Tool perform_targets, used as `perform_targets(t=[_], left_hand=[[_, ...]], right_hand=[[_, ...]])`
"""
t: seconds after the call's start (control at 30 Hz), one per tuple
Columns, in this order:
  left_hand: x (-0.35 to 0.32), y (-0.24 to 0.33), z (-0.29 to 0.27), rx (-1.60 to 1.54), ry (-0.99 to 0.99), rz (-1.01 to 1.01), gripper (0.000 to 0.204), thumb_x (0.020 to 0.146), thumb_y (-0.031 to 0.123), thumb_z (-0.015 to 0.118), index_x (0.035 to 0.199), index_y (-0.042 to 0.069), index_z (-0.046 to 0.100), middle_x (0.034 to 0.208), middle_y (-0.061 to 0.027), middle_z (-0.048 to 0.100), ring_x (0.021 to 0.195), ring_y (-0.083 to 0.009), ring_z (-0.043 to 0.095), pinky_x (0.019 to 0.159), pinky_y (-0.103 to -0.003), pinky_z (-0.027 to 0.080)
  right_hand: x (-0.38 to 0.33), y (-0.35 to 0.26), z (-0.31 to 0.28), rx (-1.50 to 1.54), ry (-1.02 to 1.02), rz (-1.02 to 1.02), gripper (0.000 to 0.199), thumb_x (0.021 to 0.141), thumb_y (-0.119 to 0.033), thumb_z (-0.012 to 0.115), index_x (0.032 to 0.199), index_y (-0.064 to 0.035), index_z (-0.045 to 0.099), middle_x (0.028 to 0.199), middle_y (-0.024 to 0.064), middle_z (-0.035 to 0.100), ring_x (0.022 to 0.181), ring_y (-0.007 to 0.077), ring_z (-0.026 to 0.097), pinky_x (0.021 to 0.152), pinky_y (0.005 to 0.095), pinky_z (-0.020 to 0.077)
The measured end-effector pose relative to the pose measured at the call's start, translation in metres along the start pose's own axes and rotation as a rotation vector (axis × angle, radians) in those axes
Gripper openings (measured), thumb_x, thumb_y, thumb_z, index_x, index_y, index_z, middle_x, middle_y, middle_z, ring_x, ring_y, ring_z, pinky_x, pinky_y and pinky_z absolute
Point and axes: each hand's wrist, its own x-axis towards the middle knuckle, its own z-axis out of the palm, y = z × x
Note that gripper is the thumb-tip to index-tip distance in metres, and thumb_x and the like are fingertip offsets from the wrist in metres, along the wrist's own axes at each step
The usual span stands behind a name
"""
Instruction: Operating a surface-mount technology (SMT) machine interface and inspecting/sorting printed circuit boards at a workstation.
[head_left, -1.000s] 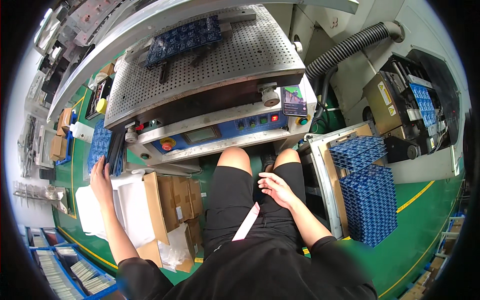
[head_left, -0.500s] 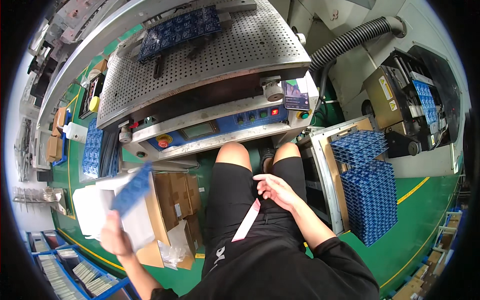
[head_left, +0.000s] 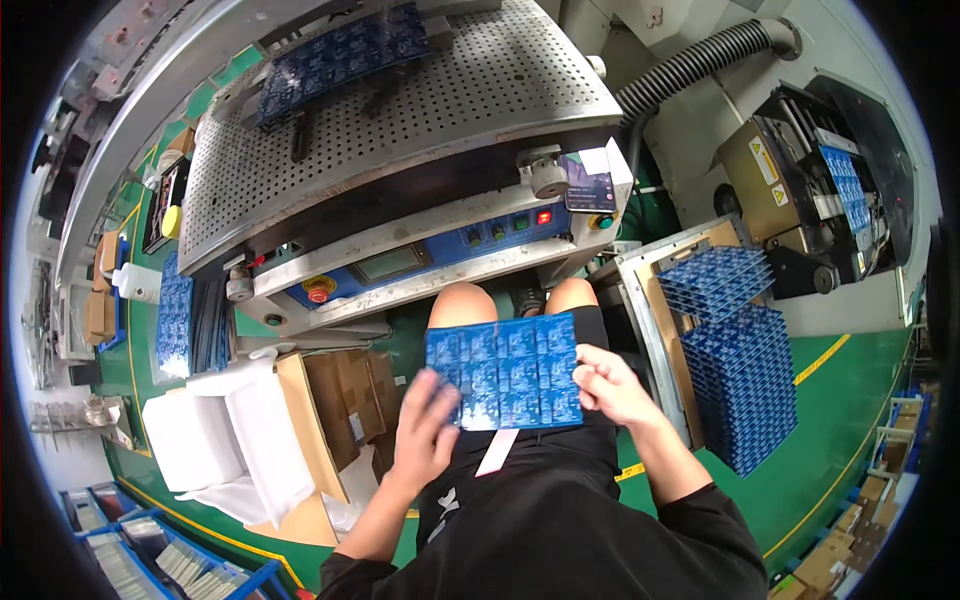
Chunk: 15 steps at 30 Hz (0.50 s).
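Note:
A blue circuit board panel (head_left: pixel 505 370), marked into a grid of small boards, is held over my lap, its face tilted up. My right hand (head_left: pixel 614 387) pinches its right edge between thumb and fingers. At the panel's left edge is my left hand (head_left: pixel 425 430), fingers spread and blurred by motion; whether they touch the panel is unclear. A white paper strip (head_left: pixel 497 453) with a pink edge lies on my lap, partly covered by the panel. Ahead, another blue panel (head_left: pixel 340 62) rests on the machine's perforated metal table (head_left: pixel 470 75).
Stacked blue panels (head_left: pixel 740 385) stand in a frame at right. Left, an open carton (head_left: pixel 310 430) with white foam sheet (head_left: pixel 265 430) sits beside more upright panels (head_left: pixel 175 315). The machine front carries a red emergency button (head_left: pixel 318 291) and a phone (head_left: pixel 588 187).
The panel has come from the left, over the carton, to my lap in front of me. My right hand has taken its right edge; my left hand's fingers have spread.

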Motion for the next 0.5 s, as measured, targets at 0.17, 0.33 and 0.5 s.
perform_targets(t=[0.17, 0.33, 0.5], left_hand=[[-0.029, -0.042, 0.023, -1.449, -0.288, -0.865, 0.039, 0.097, 0.004, 0.055, 0.135, 0.000, 0.049, 0.125, -0.0123, 0.063, 0.111, -0.0208, 0.063, 0.099, -0.033, 0.047], [-0.024, -0.047, 0.032, -1.584, -0.186, -0.884, 0.032, 0.101, 0.009, 0.052, 0.131, 0.000, 0.052, 0.122, -0.0074, 0.064, 0.107, -0.0158, 0.063, 0.095, -0.031, 0.049], [-0.044, -0.051, 0.061, -1.593, -0.224, -0.909, 0.031, 0.100, 0.009, 0.054, 0.129, 0.001, 0.053, 0.118, -0.0076, 0.066, 0.107, -0.0162, 0.063, 0.093, -0.032, 0.050]], right_hand=[[-0.003, -0.031, -0.003, -0.251, -0.043, -0.111, 0.019, 0.100, -0.015, 0.052, 0.114, -0.0027, 0.057, 0.066, -0.0057, 0.048, 0.053, 0.0050, 0.045, 0.051, 0.0214, 0.0373], [0.018, -0.128, 0.008, -0.827, 0.295, -0.514, 0.029, 0.097, -0.010, 0.054, 0.124, -0.0018, 0.060, 0.071, -0.0024, 0.057, 0.058, 0.0058, 0.050, 0.055, 0.0226, 0.0415], [0.078, -0.243, 0.016, -0.947, 0.397, -0.943, 0.028, 0.095, -0.018, 0.060, 0.118, -0.0033, 0.064, 0.083, 0.0063, 0.067, 0.071, 0.0119, 0.059, 0.066, 0.0254, 0.0481]])
